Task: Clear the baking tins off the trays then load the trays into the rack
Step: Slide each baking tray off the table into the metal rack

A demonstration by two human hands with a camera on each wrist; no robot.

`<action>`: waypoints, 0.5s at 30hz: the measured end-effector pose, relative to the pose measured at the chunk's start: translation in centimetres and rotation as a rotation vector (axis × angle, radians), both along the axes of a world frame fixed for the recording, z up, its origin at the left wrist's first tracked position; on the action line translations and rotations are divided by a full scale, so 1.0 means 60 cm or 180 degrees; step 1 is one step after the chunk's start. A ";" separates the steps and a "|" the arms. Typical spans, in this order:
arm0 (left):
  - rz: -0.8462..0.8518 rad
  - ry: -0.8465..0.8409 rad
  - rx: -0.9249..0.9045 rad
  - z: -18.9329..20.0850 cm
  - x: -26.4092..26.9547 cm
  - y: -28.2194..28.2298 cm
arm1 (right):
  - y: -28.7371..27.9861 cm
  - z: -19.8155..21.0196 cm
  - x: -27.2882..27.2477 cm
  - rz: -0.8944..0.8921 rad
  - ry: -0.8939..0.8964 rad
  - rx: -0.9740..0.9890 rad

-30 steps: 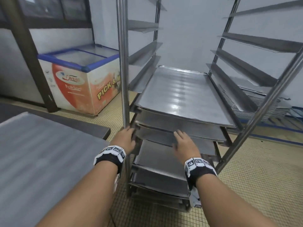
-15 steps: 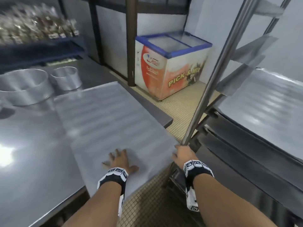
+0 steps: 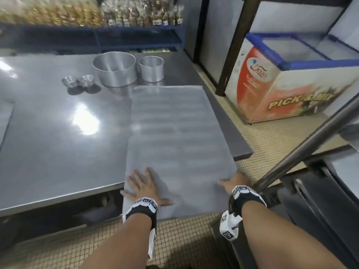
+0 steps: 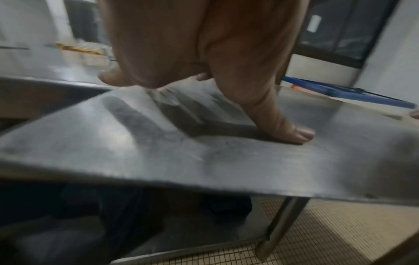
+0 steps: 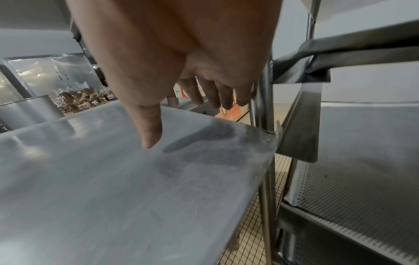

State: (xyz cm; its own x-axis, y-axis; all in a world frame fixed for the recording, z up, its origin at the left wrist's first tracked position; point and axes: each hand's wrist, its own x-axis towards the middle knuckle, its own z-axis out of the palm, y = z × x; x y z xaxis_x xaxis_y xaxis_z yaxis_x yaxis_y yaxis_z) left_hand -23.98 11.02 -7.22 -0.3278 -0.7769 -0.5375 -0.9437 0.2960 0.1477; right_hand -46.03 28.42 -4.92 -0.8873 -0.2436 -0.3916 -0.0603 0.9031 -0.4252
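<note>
A flat empty metal tray point(image 3: 174, 136) lies on the steel table point(image 3: 58, 148), its near end sticking out past the table's edge. My left hand point(image 3: 142, 184) rests flat on the tray's near left corner with fingers spread; its thumb point(image 4: 292, 132) presses the sheet point(image 4: 204, 157). My right hand point(image 3: 232, 183) is at the near right corner: the thumb point(image 5: 150, 136) hangs just over the tray point(image 5: 113, 179), and the straight fingers point(image 5: 215, 96) reach past its edge. A large round tin point(image 3: 114, 70), a smaller tin point(image 3: 151, 68) and two tiny tins point(image 3: 77, 81) stand on the table behind the tray.
The rack's post point(image 3: 291, 156) slants close by my right hand, with loaded trays point(image 5: 362, 170) on its ledges. A chest freezer point(image 3: 281, 84) stands beyond the table's corner. Another tray's edge point(image 3: 3, 121) shows at far left. Shelves of packaged goods point(image 3: 97, 14) line the back.
I have turned from the rack to the table. Both hands left the rack's trays; the left hand settled flat on the table tray, then the right came off the post to its corner.
</note>
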 end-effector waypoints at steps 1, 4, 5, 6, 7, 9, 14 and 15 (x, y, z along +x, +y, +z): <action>0.0269 0.0006 -0.0018 -0.001 0.007 0.004 | 0.002 0.000 0.000 -0.0055 -0.0087 -0.0105; 0.1055 0.0019 -0.0067 0.001 0.029 0.017 | 0.008 -0.019 0.002 -0.0218 -0.0373 -0.0407; 0.1242 -0.0016 -0.0084 0.000 0.035 0.020 | 0.011 -0.031 0.000 -0.0295 -0.0462 -0.0520; 0.1369 -0.0034 -0.0124 0.000 0.040 0.023 | 0.013 -0.047 -0.003 -0.0372 -0.0537 -0.0609; 0.1463 -0.0028 -0.0193 -0.001 0.046 0.025 | 0.015 -0.053 -0.002 -0.0441 -0.0632 -0.0667; 0.1665 0.0058 -0.0329 -0.004 0.056 0.025 | 0.017 -0.051 0.004 -0.0550 -0.0700 -0.0710; 0.1929 0.0076 -0.0525 0.001 0.081 0.028 | 0.024 -0.038 0.019 -0.0644 -0.0811 -0.0580; 0.1950 0.0060 -0.0545 0.006 0.088 0.029 | 0.024 -0.034 0.026 -0.0633 -0.0827 -0.0567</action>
